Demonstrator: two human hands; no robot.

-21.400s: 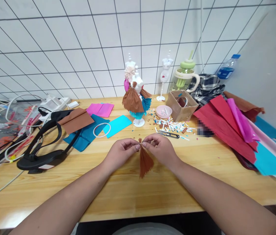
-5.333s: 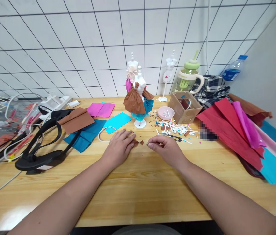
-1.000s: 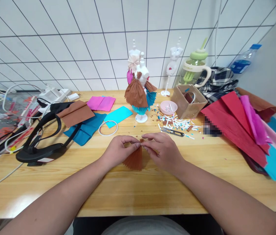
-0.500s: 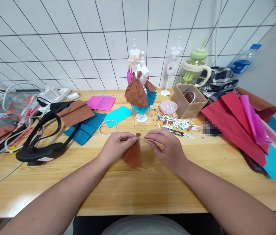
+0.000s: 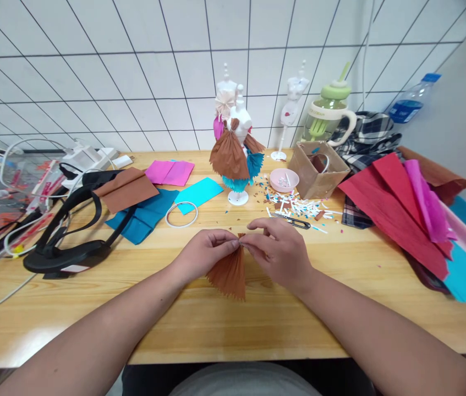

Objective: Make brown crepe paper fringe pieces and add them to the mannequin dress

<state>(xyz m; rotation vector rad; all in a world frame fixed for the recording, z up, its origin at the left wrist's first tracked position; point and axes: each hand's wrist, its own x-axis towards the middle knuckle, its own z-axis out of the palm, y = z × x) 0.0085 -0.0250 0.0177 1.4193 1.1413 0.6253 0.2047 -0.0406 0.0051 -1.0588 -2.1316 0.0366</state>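
Note:
Between my hands hangs a fan of pleated brown crepe paper (image 5: 230, 275), gathered at its top and flaring downward to a jagged edge. My left hand (image 5: 208, 250) pinches it near the gathered neck. The thumb and forefinger of my right hand (image 5: 280, 253) are pressed together at the same neck, touching the paper; any small thing in that pinch is hidden. Behind them a white mini mannequin (image 5: 241, 124) wears brown and teal pleated paper pieces. A roll of narrow tape (image 5: 169, 220) lies beyond my left hand, and small snips (image 5: 296, 222) lie beyond my right.
Left are folded brown paper (image 5: 127, 190), teal, pink and cyan sheets, and a black strapped headset (image 5: 67, 258). Right are paper scraps (image 5: 299, 206), a pink bowl (image 5: 284, 180), a cardboard box (image 5: 319, 184), a green-lidded jug (image 5: 327, 113) and red paper (image 5: 401, 220).
My right hand has moved left, and its fingers have closed at the paper's neck. The brown fan has shifted slightly right and down with my left hand still pinching it.

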